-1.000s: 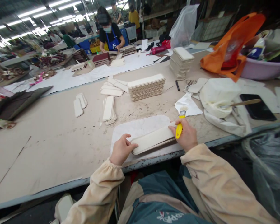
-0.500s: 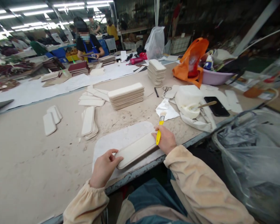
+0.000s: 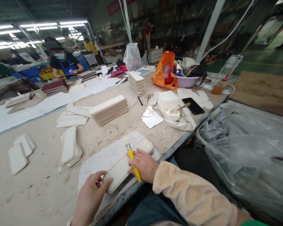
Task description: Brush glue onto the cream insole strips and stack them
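Near the table's front edge lies a long white panel with rounded ends [image 3: 119, 171], on a white sheet [image 3: 89, 166]. My left hand [image 3: 91, 190] grips the panel's left end, thumb on top and fingertips at its edge. Closed round a yellow-handled paintbrush [image 3: 132, 157], my right hand [image 3: 143, 164] rests against the panel's middle. The brush slants over the panel with its pale bristles pointing away from me. Under the panel's right end, more layers show, but my right hand partly hides them.
Behind stand a tall stack of long panels [image 3: 109, 110], a smaller stack [image 3: 136, 83] and fanned pieces [image 3: 69, 146]. A white tub [image 3: 168, 102] with a wooden stick, a phone [image 3: 193, 106] and a crumpled white cloth [image 3: 152, 116] lie right. A plastic-lined bin [image 3: 240, 147] adjoins the edge.
My right hand has moved left along the panel with the brush, from its right end to its middle. My left hand still holds the left end. The view has swung right.
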A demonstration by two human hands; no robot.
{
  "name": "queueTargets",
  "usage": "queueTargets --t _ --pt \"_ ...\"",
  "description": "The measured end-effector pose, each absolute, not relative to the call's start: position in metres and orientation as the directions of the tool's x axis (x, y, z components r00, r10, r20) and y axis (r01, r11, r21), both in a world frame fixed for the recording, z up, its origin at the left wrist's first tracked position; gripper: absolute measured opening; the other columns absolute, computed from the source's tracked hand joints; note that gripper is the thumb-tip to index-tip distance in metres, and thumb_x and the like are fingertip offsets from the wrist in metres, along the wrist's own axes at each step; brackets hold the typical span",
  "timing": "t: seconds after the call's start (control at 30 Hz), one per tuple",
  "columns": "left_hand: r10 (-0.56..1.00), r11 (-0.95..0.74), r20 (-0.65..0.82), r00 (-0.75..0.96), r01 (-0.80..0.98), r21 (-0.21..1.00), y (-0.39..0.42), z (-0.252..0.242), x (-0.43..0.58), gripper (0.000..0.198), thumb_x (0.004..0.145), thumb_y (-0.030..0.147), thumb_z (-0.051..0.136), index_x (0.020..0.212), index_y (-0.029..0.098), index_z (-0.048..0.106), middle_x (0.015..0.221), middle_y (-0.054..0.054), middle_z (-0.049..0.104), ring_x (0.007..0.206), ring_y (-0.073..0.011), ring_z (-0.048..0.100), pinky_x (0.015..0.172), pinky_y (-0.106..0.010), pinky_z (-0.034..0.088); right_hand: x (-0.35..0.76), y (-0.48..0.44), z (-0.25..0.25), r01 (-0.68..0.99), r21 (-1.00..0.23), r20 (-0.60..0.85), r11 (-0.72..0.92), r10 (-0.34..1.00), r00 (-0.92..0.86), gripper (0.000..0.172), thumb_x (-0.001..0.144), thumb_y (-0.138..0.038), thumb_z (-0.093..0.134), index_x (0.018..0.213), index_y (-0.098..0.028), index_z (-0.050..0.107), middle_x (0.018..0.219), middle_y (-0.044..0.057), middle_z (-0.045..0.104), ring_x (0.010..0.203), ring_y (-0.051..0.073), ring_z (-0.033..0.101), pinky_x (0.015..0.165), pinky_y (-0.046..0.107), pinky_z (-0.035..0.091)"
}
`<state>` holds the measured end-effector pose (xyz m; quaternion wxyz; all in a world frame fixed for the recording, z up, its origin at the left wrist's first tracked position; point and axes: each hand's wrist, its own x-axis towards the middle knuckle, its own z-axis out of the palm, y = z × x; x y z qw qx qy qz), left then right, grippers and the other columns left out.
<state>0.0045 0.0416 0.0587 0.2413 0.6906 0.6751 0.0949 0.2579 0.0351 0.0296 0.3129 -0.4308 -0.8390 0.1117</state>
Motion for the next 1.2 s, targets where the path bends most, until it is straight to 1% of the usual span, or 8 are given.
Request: queueTargets --t 0.27,0.43,0.6,0.77,0.87,0.97,1.1,1.2 --pt "0.985 0.021 -0.161 0.064 0.877 0.48 0.039 0.06 0.008 0.046 0.074 0.061 0.053 0.096 0.022 0.064 0.084 -0.002 0.058 0.066 -0.0193 0.058 0.066 -0.035 0.048 0.296 0.038 0.028 0.811 -0.516 0.383 0.276 0.921 -0.07 0.017 0.087 -0.031 0.061 0.099 -0.021 0.055 0.106 0.01 0.066 0.108 0.027 0.058 0.105 0.053 0.034" --pt "0.991 0.003 -0.119 0.062 0.878 0.479 0.038 0.06 0.009 0.041 0.074 0.058 0.055 0.094 0.022 0.064 0.086 -0.002 0.057 0.069 -0.0197 0.058 0.067 -0.036 0.048 0.306 0.046 0.018 0.768 -0.636 0.344 0.076 0.919 0.194 0.021 0.083 -0.033 0.064 0.097 -0.022 0.053 0.098 0.01 0.064 0.096 0.028 0.061 0.084 0.044 0.049" --pt "0.997 -0.034 -0.042 0.065 0.859 0.511 0.034 0.062 0.012 0.034 0.073 0.053 0.058 0.087 0.022 0.061 0.086 -0.003 0.06 0.072 -0.0209 0.058 0.07 -0.036 0.047 0.303 0.049 0.017 0.744 -0.657 0.398 0.126 0.895 0.2 0.015 0.082 -0.028 0.06 0.093 -0.023 0.05 0.098 0.009 0.065 0.097 0.027 0.06 0.083 0.042 0.049" --pt "0.994 0.092 -0.099 -0.04 0.794 0.601 0.028 0.066 0.016 0.03 0.07 0.05 0.064 0.08 0.022 0.058 0.066 0.002 0.058 0.064 -0.0197 0.057 0.064 -0.032 0.043 0.301 0.049 0.021 0.625 -0.763 0.418 0.167 0.865 0.279 0.018 0.082 -0.031 0.06 0.092 -0.024 0.048 0.102 0.008 0.066 0.097 0.025 0.062 0.085 0.042 0.049" --pt "0.983 0.185 -0.155 -0.101 0.602 0.777 0.024 0.072 0.017 0.037 0.063 0.052 0.071 0.078 0.021 0.056 0.062 0.004 0.056 0.061 -0.0164 0.054 0.059 -0.028 0.043 0.303 0.052 0.028 0.477 -0.869 0.341 0.128 0.855 0.392 0.026 0.079 -0.037 0.065 0.091 -0.024 0.047 0.091 0.004 0.066 0.079 0.021 0.065 0.073 0.036 0.053" --pt "0.961 0.273 -0.252 -0.112 0.254 0.928 0.018 0.081 0.023 0.043 0.058 0.048 0.078 0.083 0.019 0.058 0.07 0.002 0.06 0.066 -0.0154 0.056 0.059 -0.025 0.045 0.306 0.063 0.043 0.34 -0.924 0.318 0.176 0.848 0.425 0.031 0.077 -0.041 0.067 0.089 -0.024 0.045 0.082 0.001 0.063 0.069 0.017 0.061 0.066 0.03 0.052" --pt "0.895 0.43 -0.443 -0.059 -0.15 0.89 0.003 0.083 0.045 0.044 0.055 0.043 0.082 0.085 0.018 0.063 0.075 -0.001 0.066 0.064 -0.0143 0.059 0.057 -0.025 0.048 0.308 0.09 0.075 0.232 -0.923 0.377 0.307 0.844 0.382 0.033 0.077 -0.041 0.068 0.088 -0.024 0.042 0.085 0.0 0.061 0.072 0.016 0.059 0.068 0.029 0.05" --pt "0.87 0.469 -0.493 -0.026 -0.267 0.842 -0.006 0.073 0.067 0.043 0.049 0.043 0.085 0.077 0.018 0.063 0.065 -0.001 0.065 0.057 -0.0157 0.06 0.053 -0.027 0.049 0.307 0.114 0.096 0.208 -0.905 0.421 0.37 0.848 0.323 0.032 0.076 -0.041 0.068 0.087 -0.024 0.042 0.083 0.0 0.06 0.072 0.016 0.058 0.069 0.03 0.049"
